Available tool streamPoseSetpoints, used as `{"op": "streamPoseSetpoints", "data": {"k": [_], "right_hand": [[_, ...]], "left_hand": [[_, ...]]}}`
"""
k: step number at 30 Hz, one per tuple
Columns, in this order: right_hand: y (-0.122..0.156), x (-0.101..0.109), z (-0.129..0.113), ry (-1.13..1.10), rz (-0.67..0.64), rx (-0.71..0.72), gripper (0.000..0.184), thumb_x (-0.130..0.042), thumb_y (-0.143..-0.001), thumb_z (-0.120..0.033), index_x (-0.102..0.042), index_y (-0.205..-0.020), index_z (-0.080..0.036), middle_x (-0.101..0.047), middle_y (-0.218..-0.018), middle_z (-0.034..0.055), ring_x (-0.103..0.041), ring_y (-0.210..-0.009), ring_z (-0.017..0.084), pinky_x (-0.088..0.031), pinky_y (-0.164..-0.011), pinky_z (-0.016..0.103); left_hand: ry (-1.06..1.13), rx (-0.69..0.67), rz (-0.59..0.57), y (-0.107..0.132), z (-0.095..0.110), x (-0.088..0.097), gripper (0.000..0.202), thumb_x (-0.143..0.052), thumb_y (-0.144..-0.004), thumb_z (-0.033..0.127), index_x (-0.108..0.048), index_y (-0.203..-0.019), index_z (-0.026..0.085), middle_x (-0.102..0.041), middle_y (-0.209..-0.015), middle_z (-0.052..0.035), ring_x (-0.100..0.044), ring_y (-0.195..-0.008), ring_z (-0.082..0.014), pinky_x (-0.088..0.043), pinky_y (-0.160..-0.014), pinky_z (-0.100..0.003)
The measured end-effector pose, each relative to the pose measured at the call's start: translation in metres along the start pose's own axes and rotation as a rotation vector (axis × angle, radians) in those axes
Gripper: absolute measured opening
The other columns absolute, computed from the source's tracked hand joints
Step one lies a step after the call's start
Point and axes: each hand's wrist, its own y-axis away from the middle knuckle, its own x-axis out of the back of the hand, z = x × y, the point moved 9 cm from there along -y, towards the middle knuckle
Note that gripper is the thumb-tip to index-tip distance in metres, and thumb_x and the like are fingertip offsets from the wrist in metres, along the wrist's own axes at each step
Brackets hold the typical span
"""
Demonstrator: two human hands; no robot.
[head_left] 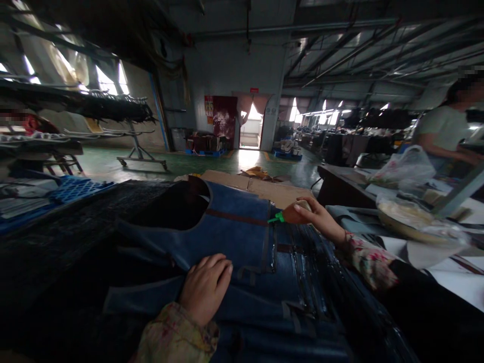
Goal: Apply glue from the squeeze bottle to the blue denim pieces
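A dark blue garment piece [234, 227] with a curved neck cut-out and a brown strip lies on top of a stack of similar pieces in front of me. My left hand [206, 287] rests on it near the front, fingers curled and pressed down on the cloth. My right hand [319, 217] is closed round a small brown bottle with a green nozzle [289, 215]. The nozzle points left at the right edge of the top piece, by a shiny wet-looking stripe [298, 262].
Flat cardboard [260, 187] lies beyond the stack. A table at the right carries plastic bags [406, 169] and a bowl [408, 217]; a person [448, 131] stands behind it. Blue crates [75, 186] and a wheeled garment rack [113, 108] are at the left.
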Motion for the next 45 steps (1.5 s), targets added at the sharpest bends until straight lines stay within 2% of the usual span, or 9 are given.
{"op": "streamPoseSetpoints", "data": {"k": [9,14,23,26,30,34,36,39,45], "right_hand": [[0.018,-0.008,-0.016,0.029,-0.041,0.046,0.051,-0.063,-0.071,-0.054,-0.052,-0.107,-0.020,-0.055,-0.109,0.0056,-0.051,-0.105,0.022,-0.040,-0.096,0.036],[0.020,-0.004,-0.016,0.061,0.017,0.058,0.055,-0.061,-0.071,-0.057,-0.049,-0.112,-0.022,-0.053,-0.112,0.0067,-0.051,-0.105,0.024,-0.040,-0.095,0.040],[0.061,-0.028,-0.037,0.141,-0.156,0.080,0.056,-0.058,-0.072,-0.059,-0.048,-0.112,-0.020,-0.055,-0.111,0.0080,-0.050,-0.108,0.026,-0.040,-0.095,0.041],[0.069,-0.030,-0.040,0.159,-0.155,0.089,0.057,-0.058,-0.073,-0.058,-0.047,-0.114,-0.020,-0.054,-0.111,0.0081,-0.051,-0.105,0.025,-0.041,-0.093,0.042],[0.077,-0.031,-0.045,0.198,-0.124,0.174,0.050,-0.059,-0.076,-0.053,-0.047,-0.112,-0.021,-0.052,-0.111,0.0070,-0.051,-0.105,0.023,-0.041,-0.094,0.041],[0.096,-0.045,-0.058,0.314,-0.215,0.308,0.042,-0.056,-0.081,-0.046,-0.043,-0.115,-0.025,-0.052,-0.111,0.0054,-0.052,-0.104,0.019,-0.044,-0.089,0.037],[0.107,-0.051,-0.067,0.381,-0.253,0.388,0.041,-0.055,-0.083,-0.043,-0.040,-0.118,-0.028,-0.051,-0.111,0.0046,-0.051,-0.105,0.018,-0.046,-0.088,0.034],[0.117,-0.054,-0.080,0.449,-0.238,0.478,0.041,-0.055,-0.084,-0.041,-0.038,-0.120,-0.030,-0.051,-0.111,0.0032,-0.051,-0.105,0.016,-0.046,-0.089,0.031],[0.131,-0.062,-0.090,0.513,-0.263,0.553,0.043,-0.057,-0.083,-0.039,-0.038,-0.120,-0.028,-0.051,-0.112,0.0041,-0.051,-0.106,0.015,-0.046,-0.090,0.028]], "left_hand": [[-0.013,0.006,-0.006,0.005,0.001,0.002,0.036,-0.031,-0.093,0.033,-0.064,-0.104,0.026,-0.061,-0.118,-0.0008,-0.053,-0.111,-0.0179,-0.041,-0.093,-0.037],[-0.003,0.003,-0.001,0.008,0.001,0.004,0.035,-0.032,-0.093,0.033,-0.065,-0.103,0.026,-0.061,-0.117,-0.0005,-0.052,-0.110,-0.0179,-0.041,-0.093,-0.037],[-0.012,0.003,0.014,0.009,-0.003,0.001,0.033,-0.033,-0.093,0.033,-0.064,-0.101,0.027,-0.061,-0.116,0.0018,-0.052,-0.110,-0.0176,-0.040,-0.092,-0.037],[-0.020,0.002,0.022,0.011,-0.005,0.000,0.032,-0.034,-0.093,0.034,-0.064,-0.101,0.027,-0.061,-0.116,0.0027,-0.052,-0.109,-0.0177,-0.041,-0.092,-0.037],[-0.031,-0.005,0.020,0.015,-0.005,0.001,0.032,-0.034,-0.093,0.033,-0.064,-0.101,0.026,-0.061,-0.116,0.0029,-0.053,-0.109,-0.0178,-0.041,-0.091,-0.037],[-0.030,0.011,0.023,0.018,-0.007,0.003,0.031,-0.035,-0.093,0.034,-0.064,-0.100,0.027,-0.061,-0.116,0.0036,-0.053,-0.109,-0.0180,-0.041,-0.090,-0.038],[-0.026,0.020,0.023,0.019,-0.008,0.003,0.031,-0.035,-0.093,0.034,-0.065,-0.100,0.028,-0.061,-0.116,0.0041,-0.053,-0.109,-0.0181,-0.041,-0.090,-0.038],[-0.019,0.020,0.018,0.021,-0.008,0.003,0.030,-0.036,-0.093,0.034,-0.065,-0.099,0.028,-0.061,-0.116,0.0043,-0.053,-0.108,-0.0178,-0.041,-0.089,-0.037],[-0.015,0.028,0.015,0.024,-0.010,0.005,0.031,-0.035,-0.093,0.034,-0.065,-0.097,0.028,-0.062,-0.115,0.0047,-0.054,-0.108,-0.0178,-0.041,-0.089,-0.037]]}}
